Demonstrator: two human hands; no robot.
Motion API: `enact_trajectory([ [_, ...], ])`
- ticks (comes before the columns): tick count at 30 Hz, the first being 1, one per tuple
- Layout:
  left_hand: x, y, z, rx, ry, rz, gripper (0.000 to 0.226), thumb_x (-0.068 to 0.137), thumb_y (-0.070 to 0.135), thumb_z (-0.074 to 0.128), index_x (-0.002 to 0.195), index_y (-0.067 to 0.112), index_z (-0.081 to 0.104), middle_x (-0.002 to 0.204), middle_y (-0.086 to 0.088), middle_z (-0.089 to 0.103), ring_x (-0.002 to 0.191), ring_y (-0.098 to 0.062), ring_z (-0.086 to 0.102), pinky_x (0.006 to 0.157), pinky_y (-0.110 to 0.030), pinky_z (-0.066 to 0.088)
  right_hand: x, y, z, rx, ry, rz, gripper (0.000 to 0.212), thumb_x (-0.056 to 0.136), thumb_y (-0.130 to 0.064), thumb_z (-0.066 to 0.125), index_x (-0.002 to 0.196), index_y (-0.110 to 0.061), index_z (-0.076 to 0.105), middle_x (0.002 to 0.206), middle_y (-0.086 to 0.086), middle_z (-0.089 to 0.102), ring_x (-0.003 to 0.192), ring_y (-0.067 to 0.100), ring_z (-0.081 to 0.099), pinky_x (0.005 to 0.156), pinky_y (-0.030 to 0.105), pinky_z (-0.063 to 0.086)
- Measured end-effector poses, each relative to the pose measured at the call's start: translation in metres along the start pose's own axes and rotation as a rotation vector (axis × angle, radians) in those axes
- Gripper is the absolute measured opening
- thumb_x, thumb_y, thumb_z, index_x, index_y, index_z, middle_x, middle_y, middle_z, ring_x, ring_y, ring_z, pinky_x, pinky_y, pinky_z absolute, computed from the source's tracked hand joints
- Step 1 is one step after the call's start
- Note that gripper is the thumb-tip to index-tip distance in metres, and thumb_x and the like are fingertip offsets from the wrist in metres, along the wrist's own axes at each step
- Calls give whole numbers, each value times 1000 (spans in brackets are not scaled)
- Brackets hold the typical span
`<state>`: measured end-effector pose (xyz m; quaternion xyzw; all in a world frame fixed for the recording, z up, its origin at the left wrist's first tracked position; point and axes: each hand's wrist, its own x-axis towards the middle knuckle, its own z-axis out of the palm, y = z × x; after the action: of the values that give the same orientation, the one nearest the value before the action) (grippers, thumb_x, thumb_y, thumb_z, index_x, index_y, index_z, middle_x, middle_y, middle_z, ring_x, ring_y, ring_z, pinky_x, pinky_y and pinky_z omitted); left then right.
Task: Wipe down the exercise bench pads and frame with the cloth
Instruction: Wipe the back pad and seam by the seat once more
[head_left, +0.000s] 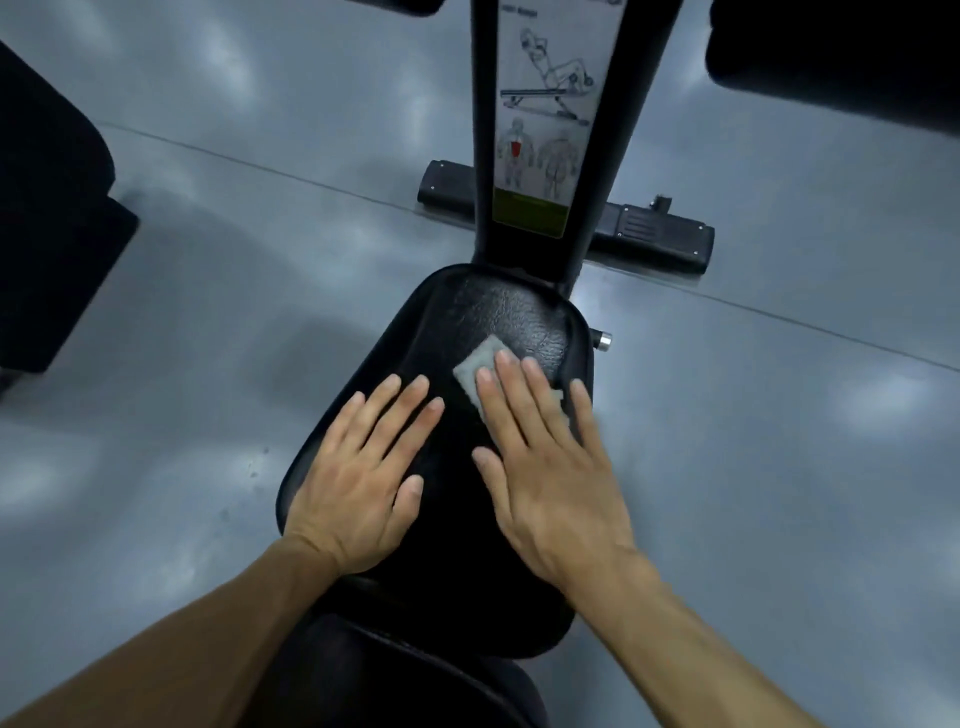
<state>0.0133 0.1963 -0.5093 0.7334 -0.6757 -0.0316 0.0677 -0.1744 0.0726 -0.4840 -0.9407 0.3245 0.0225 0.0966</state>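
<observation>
both hands flat: right hand (550, 467) presses the thin, limp cloth (480, 371) onto the seat pad (509, 317); left hand (358, 467) rests beside it, holding nothing.

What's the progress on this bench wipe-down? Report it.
Done: nothing shows as finished; no wiped patch can be told apart. In hand: the right hand presses the cloth flat on the seat pad, the left hand resting flat beside it. Left: apparently the rest of the pad, the frame post and the foot bar.
</observation>
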Motion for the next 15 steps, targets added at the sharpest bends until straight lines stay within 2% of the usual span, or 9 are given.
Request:
enact_trajectory([
  [6,1,-2,1,-66,18,7,65,98,35,34,158,10,32,169,-9,23,156,-32,20,124,-55,21,70,7,-17,121,88,158,63,109,-43,23,164,-17,5,172,0,-4,157,16,-9,127,49,5],
  [10,0,-4,2,-90,34,16,66,97,35,35,158,10,31,168,-11,25,155,-33,23,122,-57,24,46,-9,-15,103,72,230,65,108,-43,20,164,-14,1,171,4,-9,157,19,-10,128,48,6],
  [15,-1,-8,4,-97,40,20,66,97,36,36,159,14,31,168,-10,25,155,-31,23,121,-57,26,15,-3,-8,63,15,158,66,107,-43,24,164,-14,5,172,4,-2,158,20,-4,125,47,9],
])
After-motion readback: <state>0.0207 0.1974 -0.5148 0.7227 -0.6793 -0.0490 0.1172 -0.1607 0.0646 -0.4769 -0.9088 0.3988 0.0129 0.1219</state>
